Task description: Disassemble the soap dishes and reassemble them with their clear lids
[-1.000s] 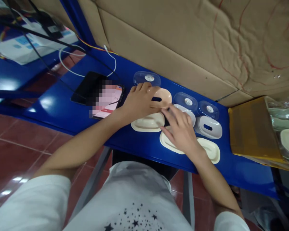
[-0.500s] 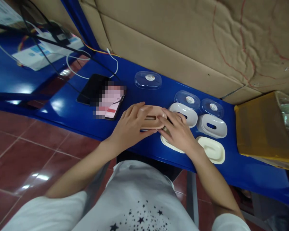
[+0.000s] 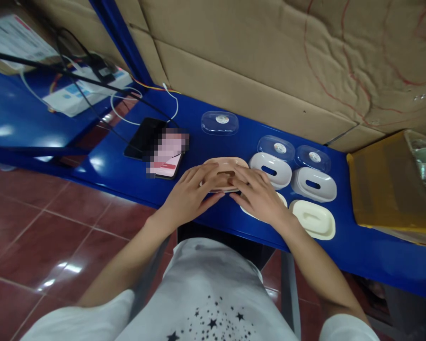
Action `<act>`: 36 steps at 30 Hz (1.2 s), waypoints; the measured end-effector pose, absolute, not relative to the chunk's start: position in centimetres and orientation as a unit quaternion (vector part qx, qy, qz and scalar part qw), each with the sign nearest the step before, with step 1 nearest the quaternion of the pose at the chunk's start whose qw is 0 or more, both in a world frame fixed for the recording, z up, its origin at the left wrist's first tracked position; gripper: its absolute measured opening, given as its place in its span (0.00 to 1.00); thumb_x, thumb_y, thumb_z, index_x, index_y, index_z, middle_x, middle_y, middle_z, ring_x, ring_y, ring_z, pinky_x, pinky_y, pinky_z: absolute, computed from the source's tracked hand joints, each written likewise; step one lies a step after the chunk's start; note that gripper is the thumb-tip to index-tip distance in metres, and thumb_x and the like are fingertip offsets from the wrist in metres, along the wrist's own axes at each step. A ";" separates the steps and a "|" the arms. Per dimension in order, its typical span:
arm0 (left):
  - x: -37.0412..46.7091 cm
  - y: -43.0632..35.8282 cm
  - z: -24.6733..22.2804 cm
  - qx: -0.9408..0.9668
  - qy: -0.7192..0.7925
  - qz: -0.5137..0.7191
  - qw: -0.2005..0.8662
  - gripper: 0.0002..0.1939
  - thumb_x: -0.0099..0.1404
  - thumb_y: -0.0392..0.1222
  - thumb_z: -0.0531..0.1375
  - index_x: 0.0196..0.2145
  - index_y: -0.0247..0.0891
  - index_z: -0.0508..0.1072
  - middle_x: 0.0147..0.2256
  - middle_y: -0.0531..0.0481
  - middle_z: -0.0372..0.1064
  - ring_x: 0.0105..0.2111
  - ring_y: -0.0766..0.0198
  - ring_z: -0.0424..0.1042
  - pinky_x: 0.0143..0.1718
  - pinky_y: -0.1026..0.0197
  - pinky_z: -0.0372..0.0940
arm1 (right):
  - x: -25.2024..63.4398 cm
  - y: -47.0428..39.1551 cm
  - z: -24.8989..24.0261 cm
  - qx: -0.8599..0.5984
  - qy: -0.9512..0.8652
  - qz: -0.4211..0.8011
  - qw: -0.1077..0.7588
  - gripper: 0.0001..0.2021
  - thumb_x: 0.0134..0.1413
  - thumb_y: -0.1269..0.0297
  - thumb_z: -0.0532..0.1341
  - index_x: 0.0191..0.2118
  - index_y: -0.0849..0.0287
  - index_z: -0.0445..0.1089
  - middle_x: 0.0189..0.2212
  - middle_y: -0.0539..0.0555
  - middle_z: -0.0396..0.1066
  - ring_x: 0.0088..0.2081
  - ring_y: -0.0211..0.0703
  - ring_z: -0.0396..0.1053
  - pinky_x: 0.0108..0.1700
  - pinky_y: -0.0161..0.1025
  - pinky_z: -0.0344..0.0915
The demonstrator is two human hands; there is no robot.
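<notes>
- Sitting right around the middle of the frame is the peach-coloured oval plastic dish with a slot in its bottom [image 3: 226, 166], with a hand on each side of it.
- Left hand [image 3: 189, 193]: fingers reach over the left part of the dish, a bit bent, thumb out along the near edge. Can't tell if it's actually pinching or just resting there.
- Right hand [image 3: 261, 192]: pretty much mirrored, fingers slightly spread over the right part, thumb off to the near side. Same deal, can't tell how firm the hold is.
- A cream shallow oval plastic tray [image 3: 283, 201] is mostly hidden under the right hand.
- Right of centre are two glossy white oval slotted dishes, one here [image 3: 280, 173] and one further right [image 3: 324, 184], with another cream oval tray [image 3: 315, 220] just below the second.
- Clear oval plastic lids with round stickers: one above the peach dish [image 3: 220, 124], two just behind the white ones [image 3: 275, 147] [image 3: 312, 160].
- Left of centre, a phone with a pixelated pink screen [image 3: 168, 163] lies on the glossy blue tabletop [image 3: 195, 137].
- Far right: a brown-taped cardboard box [image 3: 379, 180].
</notes>
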State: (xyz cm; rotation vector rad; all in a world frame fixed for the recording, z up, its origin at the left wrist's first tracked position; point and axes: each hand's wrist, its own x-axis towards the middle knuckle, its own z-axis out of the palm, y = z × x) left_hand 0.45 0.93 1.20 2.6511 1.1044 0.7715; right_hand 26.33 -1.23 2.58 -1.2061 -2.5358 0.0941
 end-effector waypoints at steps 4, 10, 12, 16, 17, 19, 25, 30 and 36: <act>0.0 0.7 1.0 0.884 0.374 0.270 0.079 0.19 0.79 0.46 0.60 0.64 0.46 0.71 0.65 0.37 0.70 0.66 0.46 0.70 0.66 0.40 0.69 | 26.5 -1.3 2.1 -0.413 -0.892 0.053 0.177 0.15 0.77 0.61 0.57 0.61 0.54 0.72 0.72 0.62 0.66 0.71 0.57 0.65 0.70 0.60 0.62; -0.5 0.8 1.0 0.875 0.396 0.259 0.099 0.19 0.78 0.44 0.61 0.64 0.48 0.72 0.67 0.38 0.68 0.67 0.45 0.70 0.67 0.38 0.68 | 26.5 -1.5 2.5 -0.428 -0.886 0.035 0.176 0.16 0.76 0.63 0.57 0.63 0.51 0.72 0.73 0.61 0.65 0.69 0.59 0.68 0.69 0.62 0.62; -0.4 0.8 0.9 0.874 0.399 0.261 0.097 0.20 0.78 0.43 0.60 0.65 0.48 0.70 0.67 0.39 0.67 0.68 0.45 0.69 0.67 0.38 0.68 | 26.6 -1.5 2.6 -0.437 -0.881 0.014 0.180 0.15 0.77 0.64 0.56 0.62 0.52 0.72 0.73 0.62 0.65 0.68 0.58 0.68 0.69 0.62 0.61; 0.1 0.9 0.7 0.869 0.395 0.286 0.085 0.25 0.78 0.45 0.63 0.68 0.48 0.66 0.69 0.35 0.63 0.71 0.44 0.65 0.68 0.38 0.67 | 26.6 -1.4 2.6 -0.441 -0.881 -0.010 0.172 0.16 0.78 0.63 0.56 0.63 0.56 0.71 0.73 0.66 0.64 0.71 0.58 0.66 0.71 0.62 0.59; 0.2 0.9 0.6 0.867 0.394 0.295 0.079 0.26 0.77 0.46 0.64 0.69 0.47 0.65 0.70 0.33 0.60 0.72 0.43 0.63 0.69 0.37 0.66 | 26.5 -1.4 2.5 -0.442 -0.881 -0.008 0.167 0.16 0.77 0.63 0.56 0.64 0.56 0.70 0.73 0.66 0.64 0.71 0.59 0.65 0.71 0.63 0.59; 0.3 1.1 0.4 0.862 0.396 0.308 0.075 0.29 0.75 0.48 0.66 0.69 0.46 0.64 0.73 0.31 0.54 0.75 0.40 0.58 0.71 0.34 0.64 | 26.3 -1.3 2.4 -0.445 -0.881 0.001 0.161 0.18 0.77 0.62 0.57 0.66 0.56 0.69 0.73 0.66 0.64 0.73 0.60 0.62 0.72 0.64 0.57; 0.4 2.1 -0.5 0.857 0.409 0.292 0.114 0.33 0.73 0.50 0.68 0.69 0.46 0.63 0.74 0.31 0.55 0.73 0.40 0.61 0.69 0.34 0.66 | 26.5 -1.1 1.7 -0.468 -0.866 0.006 0.174 0.20 0.76 0.63 0.57 0.68 0.55 0.68 0.74 0.66 0.63 0.74 0.63 0.61 0.73 0.68 0.55; 0.5 3.0 -0.1 0.854 0.405 0.301 0.125 0.32 0.73 0.51 0.68 0.69 0.46 0.64 0.72 0.33 0.60 0.72 0.43 0.63 0.70 0.36 0.65 | 26.8 -0.8 1.5 -0.468 -0.864 0.003 0.185 0.20 0.77 0.64 0.54 0.68 0.55 0.68 0.72 0.66 0.65 0.73 0.59 0.63 0.72 0.64 0.57; 0.8 3.5 0.3 0.851 0.414 0.295 0.128 0.31 0.74 0.53 0.66 0.69 0.44 0.64 0.70 0.34 0.64 0.71 0.43 0.65 0.70 0.37 0.65 | 26.8 -0.6 1.6 -0.471 -0.861 -0.013 0.190 0.19 0.79 0.65 0.51 0.67 0.57 0.69 0.70 0.67 0.67 0.72 0.57 0.64 0.72 0.62 0.57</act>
